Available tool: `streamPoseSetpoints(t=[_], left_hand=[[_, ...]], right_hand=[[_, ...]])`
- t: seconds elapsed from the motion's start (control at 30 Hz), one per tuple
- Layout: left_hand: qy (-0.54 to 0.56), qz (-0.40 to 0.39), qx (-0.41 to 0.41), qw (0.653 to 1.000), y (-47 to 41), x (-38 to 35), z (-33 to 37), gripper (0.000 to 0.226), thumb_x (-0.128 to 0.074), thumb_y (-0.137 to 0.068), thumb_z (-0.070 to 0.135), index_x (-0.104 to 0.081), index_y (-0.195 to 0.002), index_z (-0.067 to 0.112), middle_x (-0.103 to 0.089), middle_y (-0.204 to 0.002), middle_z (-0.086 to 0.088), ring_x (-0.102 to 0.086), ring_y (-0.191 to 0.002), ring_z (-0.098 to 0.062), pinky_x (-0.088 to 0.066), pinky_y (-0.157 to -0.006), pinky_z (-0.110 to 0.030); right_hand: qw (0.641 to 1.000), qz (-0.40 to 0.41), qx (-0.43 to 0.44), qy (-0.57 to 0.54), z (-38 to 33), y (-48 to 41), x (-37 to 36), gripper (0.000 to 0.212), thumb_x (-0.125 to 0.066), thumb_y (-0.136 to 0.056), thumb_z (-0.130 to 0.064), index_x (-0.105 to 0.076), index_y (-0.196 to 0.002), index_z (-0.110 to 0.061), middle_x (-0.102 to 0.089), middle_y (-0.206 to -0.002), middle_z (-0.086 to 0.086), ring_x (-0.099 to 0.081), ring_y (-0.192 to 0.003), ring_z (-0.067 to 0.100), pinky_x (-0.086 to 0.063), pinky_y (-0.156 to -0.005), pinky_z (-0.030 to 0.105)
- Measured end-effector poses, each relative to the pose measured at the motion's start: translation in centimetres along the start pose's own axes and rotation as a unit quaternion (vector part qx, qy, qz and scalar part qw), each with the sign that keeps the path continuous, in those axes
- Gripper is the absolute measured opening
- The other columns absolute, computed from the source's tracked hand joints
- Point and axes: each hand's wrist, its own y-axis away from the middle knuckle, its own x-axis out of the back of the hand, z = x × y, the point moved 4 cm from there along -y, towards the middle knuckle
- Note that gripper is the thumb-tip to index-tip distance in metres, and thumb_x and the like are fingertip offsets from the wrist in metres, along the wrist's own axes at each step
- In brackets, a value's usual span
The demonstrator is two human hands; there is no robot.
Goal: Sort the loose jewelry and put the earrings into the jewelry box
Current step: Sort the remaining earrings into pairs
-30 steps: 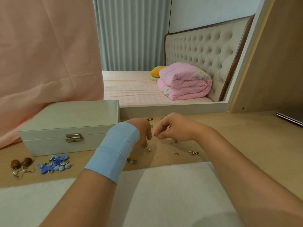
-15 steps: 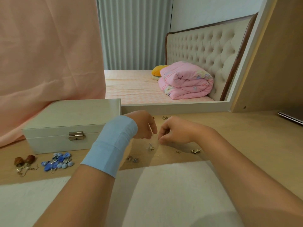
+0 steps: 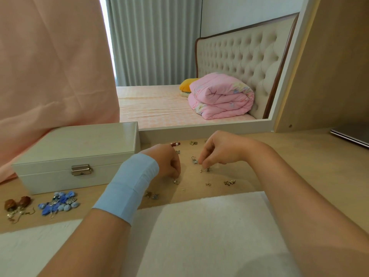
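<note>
Cream box (image 3: 75, 148), silver clasp (image 3: 81, 169), and the bench (image 3: 299, 156) is pale tan. Here are the blue earrings (image 3: 59, 202), the brown earrings (image 3: 18, 202), and the small earrings (image 3: 229, 182) in gold and silver. Wristband (image 3: 127, 186) pale blue, cloth (image 3: 199, 226) white. Peach drape (image 3: 50, 56), grey curtain (image 3: 153, 41), pink quilt (image 3: 221, 96) with faint pastel flowers, yellow pillow (image 3: 186, 85), beige headboard (image 3: 239, 52) edged in brown.

Jewelry box (image 3: 75, 148): cream, lid down, metal clasp facing us, sitting flat on the left of the bench (image 3: 299, 156).
Blue earrings (image 3: 60, 202): beaded heap just in front of the box.
Brown earrings (image 3: 17, 202): hooked pair, left of the blue ones.
Small earrings (image 3: 229, 182): gold and silver bits, scattered right of the box.
</note>
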Motion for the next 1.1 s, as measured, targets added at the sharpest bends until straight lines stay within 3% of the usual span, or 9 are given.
streamPoseSetpoints(t=[0.13,0.27,0.37,0.43,0.5,0.77,0.9,1.1], left_hand=[[0.106,0.072,-0.011,0.992,-0.3,0.6,0.3,0.007,-0.068,-0.089,0.024,-0.071,-0.084,0.028,-0.069,-0.087,0.010,-0.060,-0.071,-0.005,-0.049,-0.072,-0.021],[0.300,0.147,-0.007,0.942,-0.4,1.1,0.2,0.008,-0.070,-0.088,0.025,-0.073,-0.080,0.024,-0.074,-0.080,0.004,-0.064,-0.066,-0.008,-0.054,-0.067,-0.025],[0.434,0.154,0.023,0.887,-0.3,0.5,0.1,0.006,-0.071,-0.089,0.026,-0.073,-0.087,0.021,-0.070,-0.081,0.001,-0.060,-0.063,-0.008,-0.050,-0.054,-0.021],[0.508,0.128,0.033,0.851,-0.2,0.2,0.3,0.008,-0.071,-0.090,0.024,-0.073,-0.094,0.018,-0.072,-0.084,0.001,-0.062,-0.060,-0.007,-0.049,-0.052,-0.020],[0.538,0.099,0.028,0.837,-0.1,0.1,0.5,0.013,-0.071,-0.090,0.025,-0.073,-0.099,0.017,-0.075,-0.087,0.003,-0.065,-0.063,-0.007,-0.050,-0.053,-0.021],[0.539,0.098,0.056,0.835,0.1,-0.4,0.8,0.008,-0.076,-0.086,0.021,-0.078,-0.094,0.018,-0.077,-0.086,0.000,-0.066,-0.063,-0.008,-0.052,-0.055,-0.021],[0.537,0.083,0.053,0.838,0.2,-0.5,0.8,0.007,-0.075,-0.086,0.021,-0.077,-0.093,0.019,-0.077,-0.085,-0.001,-0.069,-0.064,-0.009,-0.053,-0.055,-0.021],[0.480,0.078,0.043,0.873,0.2,-0.4,0.2,0.005,-0.072,-0.089,0.024,-0.076,-0.091,0.022,-0.076,-0.083,0.006,-0.067,-0.061,-0.004,-0.050,-0.052,-0.018]], right_hand=[[1.000,0.002,0.023,-0.004,-0.8,-0.2,-0.4,0.008,-0.083,-0.077,-0.018,-0.080,-0.077,-0.025,-0.076,-0.073,-0.008,-0.052,-0.048,0.007,-0.046,-0.054,0.020],[0.993,0.057,0.050,-0.087,-1.2,-0.2,-0.3,0.009,-0.083,-0.078,-0.010,-0.081,-0.084,-0.018,-0.073,-0.069,-0.008,-0.052,-0.048,0.008,-0.043,-0.047,0.019],[0.979,0.096,0.059,-0.169,-1.1,-0.2,0.0,0.010,-0.085,-0.077,-0.010,-0.082,-0.085,-0.015,-0.074,-0.069,-0.006,-0.050,-0.047,0.003,-0.041,-0.045,0.017],[0.973,0.104,0.059,-0.197,-1.0,-0.2,0.0,0.008,-0.084,-0.079,-0.012,-0.083,-0.085,-0.017,-0.076,-0.073,-0.003,-0.047,-0.047,0.003,-0.039,-0.044,0.017],[0.971,0.105,0.051,-0.209,-0.8,-0.1,0.0,0.006,-0.081,-0.082,-0.015,-0.083,-0.086,-0.020,-0.078,-0.079,0.000,-0.044,-0.047,0.005,-0.036,-0.043,0.017],[0.982,0.085,0.036,-0.163,-0.5,-0.2,-0.3,0.011,-0.077,-0.085,-0.019,-0.081,-0.076,-0.024,-0.078,-0.079,-0.003,-0.049,-0.045,-0.004,-0.036,-0.040,0.012],[0.986,0.062,0.031,-0.152,-0.1,-0.3,-0.5,0.007,-0.077,-0.086,-0.025,-0.082,-0.081,-0.026,-0.079,-0.083,-0.003,-0.049,-0.052,0.003,-0.040,-0.053,0.023],[0.987,0.057,0.042,-0.142,-0.1,-0.4,-0.4,0.008,-0.077,-0.087,-0.026,-0.082,-0.080,-0.028,-0.078,-0.080,-0.006,-0.050,-0.052,-0.002,-0.042,-0.053,0.019]])
